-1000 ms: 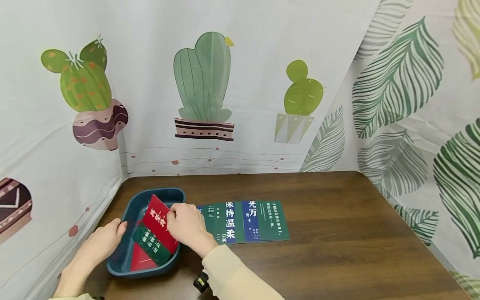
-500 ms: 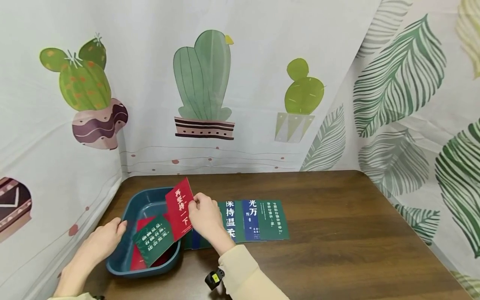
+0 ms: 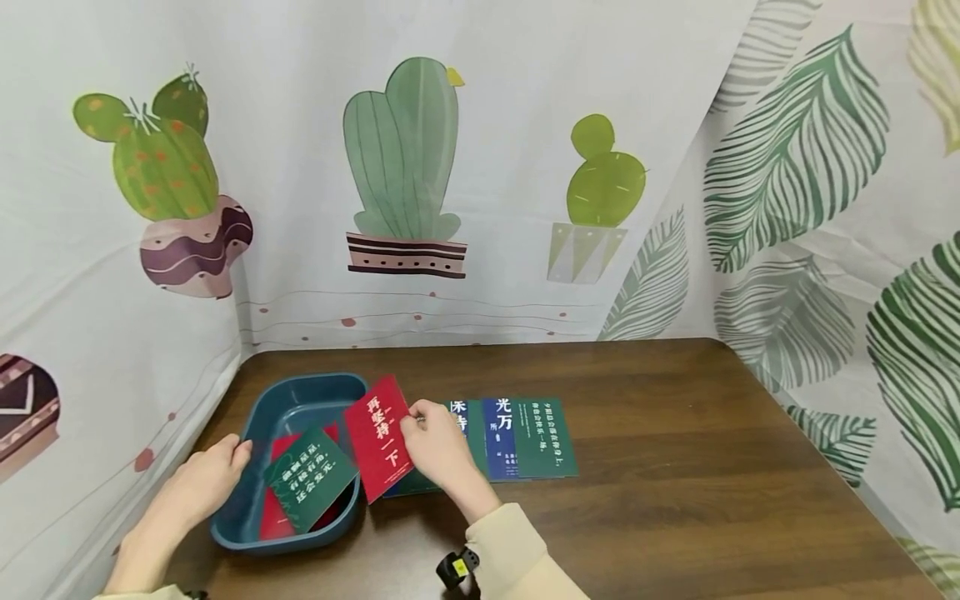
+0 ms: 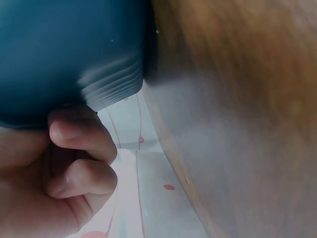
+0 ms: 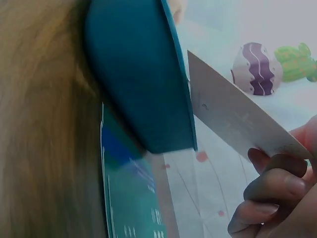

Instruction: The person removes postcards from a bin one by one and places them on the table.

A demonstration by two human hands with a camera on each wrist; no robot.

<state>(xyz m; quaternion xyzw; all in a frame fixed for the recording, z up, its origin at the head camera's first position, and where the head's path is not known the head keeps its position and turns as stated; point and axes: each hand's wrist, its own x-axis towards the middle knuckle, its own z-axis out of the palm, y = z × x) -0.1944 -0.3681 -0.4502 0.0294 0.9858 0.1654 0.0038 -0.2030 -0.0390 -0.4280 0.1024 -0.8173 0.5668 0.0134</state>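
Observation:
My right hand [image 3: 442, 442] pinches a red card [image 3: 380, 437] with white characters by its right edge. The card is tilted over the right rim of a dark blue plastic bin [image 3: 281, 543]; its pale back [image 5: 233, 106] faces the right wrist camera. On the left, my left hand [image 3: 202, 483] grips the bin's rim, its fingers [image 4: 81, 131] curled under the edge in the left wrist view. Inside the bin lie a green card [image 3: 311, 481] and a red card [image 3: 276, 515] partly beneath it.
A row of overlapping green and blue cards [image 3: 546, 437] lies on the brown wooden table [image 3: 675, 467], its left end hidden behind my right hand and the held card. White cloth [image 3: 300, 167] printed with cacti and leaves hangs behind and beside the table.
My right hand has lifted the red card out of the bin and carried it right, past the rim, then slightly lower. The green card inside lies more exposed. My left hand stays on the rim.

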